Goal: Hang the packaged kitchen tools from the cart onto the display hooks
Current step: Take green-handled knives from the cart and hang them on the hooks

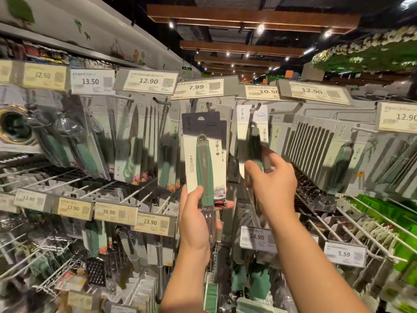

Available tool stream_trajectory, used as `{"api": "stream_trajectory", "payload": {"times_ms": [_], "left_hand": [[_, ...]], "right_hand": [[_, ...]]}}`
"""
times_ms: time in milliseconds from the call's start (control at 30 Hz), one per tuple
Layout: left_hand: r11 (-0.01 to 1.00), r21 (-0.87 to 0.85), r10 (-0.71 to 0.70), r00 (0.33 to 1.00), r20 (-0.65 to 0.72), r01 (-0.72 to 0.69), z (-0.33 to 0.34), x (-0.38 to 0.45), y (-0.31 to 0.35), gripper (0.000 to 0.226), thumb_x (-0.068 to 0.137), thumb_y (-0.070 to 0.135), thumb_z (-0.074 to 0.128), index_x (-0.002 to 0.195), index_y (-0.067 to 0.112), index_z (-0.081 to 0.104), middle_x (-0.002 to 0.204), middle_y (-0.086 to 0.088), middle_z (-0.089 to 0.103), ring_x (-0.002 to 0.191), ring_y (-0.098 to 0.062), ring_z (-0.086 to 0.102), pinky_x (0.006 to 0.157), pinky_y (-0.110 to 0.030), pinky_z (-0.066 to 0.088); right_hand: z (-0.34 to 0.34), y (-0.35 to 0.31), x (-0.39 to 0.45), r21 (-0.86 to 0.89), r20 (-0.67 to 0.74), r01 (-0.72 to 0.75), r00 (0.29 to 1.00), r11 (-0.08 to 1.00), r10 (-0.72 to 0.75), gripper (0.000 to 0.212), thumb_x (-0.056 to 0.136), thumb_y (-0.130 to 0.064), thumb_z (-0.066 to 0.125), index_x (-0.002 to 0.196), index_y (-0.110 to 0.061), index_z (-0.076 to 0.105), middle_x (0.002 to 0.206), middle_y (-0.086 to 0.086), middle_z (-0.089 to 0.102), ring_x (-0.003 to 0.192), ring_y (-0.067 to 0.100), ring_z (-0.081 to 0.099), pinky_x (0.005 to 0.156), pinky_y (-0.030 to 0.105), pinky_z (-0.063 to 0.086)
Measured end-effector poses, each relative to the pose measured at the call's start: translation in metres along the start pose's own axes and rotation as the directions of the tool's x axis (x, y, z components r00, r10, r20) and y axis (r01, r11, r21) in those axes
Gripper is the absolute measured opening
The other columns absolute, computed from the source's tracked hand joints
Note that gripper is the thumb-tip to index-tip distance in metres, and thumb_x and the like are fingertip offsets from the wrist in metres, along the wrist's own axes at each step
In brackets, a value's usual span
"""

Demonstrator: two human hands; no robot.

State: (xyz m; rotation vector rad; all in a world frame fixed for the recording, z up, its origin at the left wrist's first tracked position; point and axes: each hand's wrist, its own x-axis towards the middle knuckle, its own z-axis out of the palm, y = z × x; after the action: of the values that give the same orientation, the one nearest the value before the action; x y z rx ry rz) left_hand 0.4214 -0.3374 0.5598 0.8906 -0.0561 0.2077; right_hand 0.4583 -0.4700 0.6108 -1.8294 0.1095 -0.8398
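Observation:
My left hand (196, 219) grips the lower end of a packaged green-handled tool (205, 159) on a grey and white card, held upright in front of the display. Just right of it, my right hand (272, 184) holds a second packaged tool (255, 141), whose white card top sits at a display hook (256, 108) under the 10.50 tag. I cannot tell if that card's hole is on the hook. Another hook (212, 108) with similar cards lies behind the left package, under the 7.99 tag. The cart is out of view.
Rows of hooks with hanging packaged knives and peelers (135, 143) fill the wall left and right. Price tags (147, 81) jut out above each hook. Lower wire hooks (352, 224) stick out toward me at the right. Green goods (388, 213) hang at the far right.

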Motion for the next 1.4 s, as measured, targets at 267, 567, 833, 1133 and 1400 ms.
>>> {"api": "stream_trajectory", "payload": {"times_ms": [267, 567, 833, 1133, 1400], "left_hand": [[1.0, 0.011, -0.008, 1.0, 0.013, 0.008, 0.002, 0.008, 0.0, 0.046, 0.111, 0.028, 0.04, 0.155, 0.014, 0.04, 0.088, -0.011, 0.08, 0.084, -0.042, 0.063, 0.037, -0.025, 0.04], [1.0, -0.023, -0.002, 1.0, 0.026, 0.002, 0.008, 0.006, -0.003, 0.032, 0.111, 0.023, 0.039, 0.138, 0.015, 0.055, 0.094, -0.006, 0.076, 0.071, -0.03, 0.077, 0.034, -0.023, 0.037], [1.0, 0.015, -0.012, 1.0, 0.028, 0.012, 0.008, 0.006, -0.011, 0.03, 0.11, 0.024, 0.043, 0.136, 0.023, 0.057, 0.09, -0.007, 0.078, 0.07, -0.027, 0.074, 0.037, -0.024, 0.041], [0.999, 0.03, 0.036, 0.998, 0.051, -0.038, 0.01, 0.002, -0.024, 0.029, 0.106, 0.015, 0.056, 0.128, 0.03, 0.068, 0.124, -0.004, 0.076, 0.12, -0.031, 0.07, 0.109, -0.062, 0.049], [0.982, 0.118, 0.13, 0.984, 0.124, -0.145, 0.008, 0.005, -0.018, 0.03, 0.102, 0.014, 0.064, 0.131, 0.022, 0.061, 0.127, -0.004, 0.075, 0.122, -0.023, 0.069, 0.108, -0.048, 0.052]], "right_hand": [[0.045, 0.025, 0.088, -0.014, 0.105, -0.152, 0.983, 0.988, 0.153, 0.06, 0.092, -0.017, 0.075, 0.147, -0.027, 0.054, 0.154, 0.003, 0.05, 0.112, 0.021, 0.068, 0.098, 0.024, 0.051], [0.06, 0.033, 0.115, -0.124, 0.314, -0.173, 0.927, 0.977, 0.204, 0.072, 0.096, -0.002, 0.061, 0.159, -0.024, 0.034, 0.149, 0.001, 0.053, 0.105, 0.021, 0.06, 0.073, 0.024, 0.049], [0.026, 0.012, 0.012, 0.236, 0.202, -0.139, 0.975, 0.962, 0.092, 0.014, 0.097, -0.017, 0.064, 0.111, -0.018, 0.068, 0.09, -0.001, 0.072, 0.073, 0.013, 0.067, 0.067, 0.03, 0.06], [0.005, 0.008, -0.059, 0.235, 0.178, 0.001, 0.983, 0.972, -0.044, 0.04, 0.084, -0.023, 0.081, 0.12, -0.034, 0.066, 0.105, -0.015, 0.074, 0.1, 0.006, 0.069, 0.083, 0.036, 0.062], [0.005, 0.004, -0.058, 0.276, 0.113, -0.006, 0.993, 0.961, -0.026, 0.046, 0.085, -0.025, 0.081, 0.128, -0.029, 0.063, 0.11, -0.008, 0.073, 0.101, 0.009, 0.071, 0.085, 0.039, 0.062]]}}
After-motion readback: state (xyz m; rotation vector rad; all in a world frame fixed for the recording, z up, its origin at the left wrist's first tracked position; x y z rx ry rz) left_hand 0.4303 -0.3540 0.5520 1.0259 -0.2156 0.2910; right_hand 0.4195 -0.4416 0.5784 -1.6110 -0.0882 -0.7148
